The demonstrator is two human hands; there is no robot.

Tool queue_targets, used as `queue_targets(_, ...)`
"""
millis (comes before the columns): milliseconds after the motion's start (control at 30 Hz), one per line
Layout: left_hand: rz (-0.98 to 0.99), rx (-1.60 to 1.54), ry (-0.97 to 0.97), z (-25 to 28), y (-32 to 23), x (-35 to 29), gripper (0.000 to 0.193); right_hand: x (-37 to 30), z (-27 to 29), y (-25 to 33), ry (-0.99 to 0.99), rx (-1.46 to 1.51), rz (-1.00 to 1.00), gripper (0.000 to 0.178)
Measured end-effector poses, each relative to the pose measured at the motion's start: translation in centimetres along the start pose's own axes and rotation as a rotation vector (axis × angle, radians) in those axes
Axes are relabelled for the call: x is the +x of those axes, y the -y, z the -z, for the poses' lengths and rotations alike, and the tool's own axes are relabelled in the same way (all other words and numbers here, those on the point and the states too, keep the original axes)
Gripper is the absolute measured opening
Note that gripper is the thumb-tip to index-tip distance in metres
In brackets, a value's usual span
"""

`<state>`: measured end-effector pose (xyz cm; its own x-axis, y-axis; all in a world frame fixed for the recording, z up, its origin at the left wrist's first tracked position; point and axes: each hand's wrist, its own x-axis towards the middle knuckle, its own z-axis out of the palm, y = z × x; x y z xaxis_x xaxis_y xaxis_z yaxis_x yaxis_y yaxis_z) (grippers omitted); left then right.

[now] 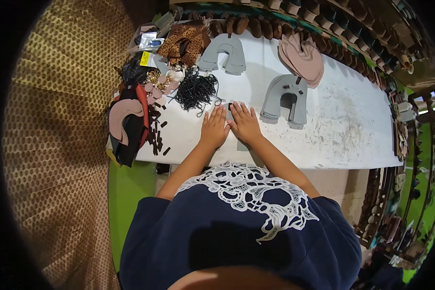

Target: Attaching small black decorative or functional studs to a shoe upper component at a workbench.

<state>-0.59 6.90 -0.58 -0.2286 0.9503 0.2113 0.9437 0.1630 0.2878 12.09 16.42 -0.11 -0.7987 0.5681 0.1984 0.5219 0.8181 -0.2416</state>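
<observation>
Both hands lie flat on a grey cut piece (229,115) at the near middle of the white-covered table (179,135). My left hand (214,127) has its fingers stretched out along the piece's left side. My right hand (245,123) is stretched out on its right side, thumb close to the left thumb. A small dark strip shows by the right fingertips. Most of the grey piece is hidden under the hands. Right of them sits a stack of grey horseshoe-shaped shoe-upper pieces (270,99) with small dark bits on top.
Black cords (195,89) are heaped just left of my hands, near pink discs (157,89) and small dark brown strips (155,137). Farther back are another grey stack (217,60), pink pieces (302,60) and leopard-print material (181,43). Wooden shoe lasts (255,27) line the far edge.
</observation>
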Motion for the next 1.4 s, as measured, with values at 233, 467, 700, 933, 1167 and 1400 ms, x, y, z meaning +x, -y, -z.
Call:
queue_targets(233, 0.056, -0.016, 0.044, 1.0, -0.2, -1.8, 0.064, -2.3, 1.0, 0.3, 0.069, -0.022, -0.054, 0.062)
queue_targets(467, 0.092, -0.023, 0.108, 2.4, -0.2, -3.2, 0.065, -2.8, 1.3, 0.2, 0.022, 0.003, -0.021, 0.054)
queue_targets(700, 0.102, 0.004, 0.089, 2.4, -0.5, -3.2, 0.064, 0.1, 1.4, 0.8, -0.093, -0.013, 0.019, 0.044)
queue_targets(933, 0.094, -0.017, 0.076, 2.5, -0.4, -3.2, 0.064, 1.6, 1.0, 0.3, -0.099, -0.077, -0.077, 0.043)
queue_targets(1167, 0.113, 0.002, 0.087, 2.5, -0.4, -3.2, 0.064, 2.2, 0.9, 0.2, -0.064, -0.089, -0.103, 0.044)
queue_targets(1400, 0.106, -0.304, 0.038, 3.8, 0.4, -3.9, 0.036, 1.0, 1.1, 1.2, -0.08, 0.036, -0.071, 0.051)
